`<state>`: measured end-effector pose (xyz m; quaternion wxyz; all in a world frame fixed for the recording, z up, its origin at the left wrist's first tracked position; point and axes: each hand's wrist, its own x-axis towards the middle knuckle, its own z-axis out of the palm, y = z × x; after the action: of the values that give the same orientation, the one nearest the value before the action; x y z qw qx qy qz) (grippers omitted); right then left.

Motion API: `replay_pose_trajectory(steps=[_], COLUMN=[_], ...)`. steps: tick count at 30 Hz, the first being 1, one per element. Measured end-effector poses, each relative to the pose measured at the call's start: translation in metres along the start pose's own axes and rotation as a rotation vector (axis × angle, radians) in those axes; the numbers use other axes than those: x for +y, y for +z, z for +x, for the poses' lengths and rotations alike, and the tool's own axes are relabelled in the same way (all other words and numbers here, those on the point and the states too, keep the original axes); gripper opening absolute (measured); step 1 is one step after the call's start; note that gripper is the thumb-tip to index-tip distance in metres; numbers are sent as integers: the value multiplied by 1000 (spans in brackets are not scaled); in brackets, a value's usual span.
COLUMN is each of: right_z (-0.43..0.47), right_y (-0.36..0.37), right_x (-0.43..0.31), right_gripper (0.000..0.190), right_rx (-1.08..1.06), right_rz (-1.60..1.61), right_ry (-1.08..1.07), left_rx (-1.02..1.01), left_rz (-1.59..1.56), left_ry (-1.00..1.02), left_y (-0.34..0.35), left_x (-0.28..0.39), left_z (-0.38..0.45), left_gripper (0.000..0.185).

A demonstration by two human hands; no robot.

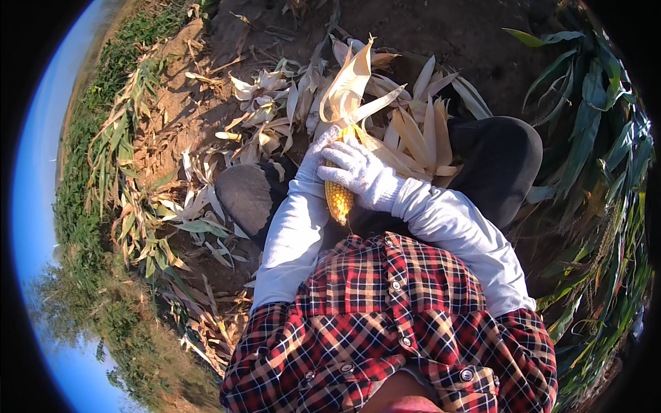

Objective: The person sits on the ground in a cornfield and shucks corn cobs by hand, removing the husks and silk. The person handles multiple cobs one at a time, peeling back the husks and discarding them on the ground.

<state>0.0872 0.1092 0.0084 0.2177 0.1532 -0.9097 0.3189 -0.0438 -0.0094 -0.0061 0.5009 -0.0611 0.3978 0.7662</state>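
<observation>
An ear of yellow corn (339,199) is in both of my hands, in front of my belly, with its bare kernels towards my body. My right hand (361,168), in a white knit glove, wraps its fingers over the ear's middle. On the ear's left side, my left hand (321,147) grips near the husk end and is partly hidden behind the right one. Dry, pale husk leaves (348,88) are spread back from the far end of the ear, still attached there as far as I can see.
Loose dry corn husks (263,103) lie heaped on the soil beyond my hands. My bent knees (496,165) flank the work. Green and dry corn stalks (594,118) lie along the right. More stalks and leaves (124,149) lie at the left, before green plants (82,196).
</observation>
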Motion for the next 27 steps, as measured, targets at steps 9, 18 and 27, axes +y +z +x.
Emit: replay_pose_trajectory(steps=[9, 18, 27], right_z=[-35, -31, -28], right_y=[-3, 13, -4], right_x=[15, 25, 14], right_gripper=[50, 78, 95], right_rx=[121, -140, -559], right_rz=[2117, 1197, 359], right_ry=[1163, 1201, 1048], left_rx=[22, 131, 194], left_rz=[4, 185, -17], left_ry=[268, 188, 211], left_y=[-9, -34, -59], left_x=[-22, -21, -10], left_z=[39, 40, 57], left_gripper=[58, 40, 27])
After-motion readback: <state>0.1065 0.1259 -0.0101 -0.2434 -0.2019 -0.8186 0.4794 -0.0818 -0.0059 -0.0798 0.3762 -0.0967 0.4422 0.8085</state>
